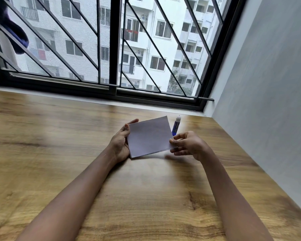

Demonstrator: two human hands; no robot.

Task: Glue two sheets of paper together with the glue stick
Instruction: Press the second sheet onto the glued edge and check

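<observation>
Paper point(150, 136): white, square-cut, held just above the desk point(59, 136) near its middle; one sheet or two stacked, cannot tell. Probably light, limp and easily creased, so best taken at opposite edges. Left hand point(121, 143): fingers point(133, 121) curled round the left edge, grasping it. Right hand point(188, 145): fingers pinching the lower right corner. Glue stick point(175, 126): blue, white-tipped, on the desk just behind the paper. Open desk lies leftward and nearer; wall point(268, 101) close on the right.

Glue stick point(175, 126) base behind paper point(150, 136), left fingers point(133, 121) mostly behind it
</observation>
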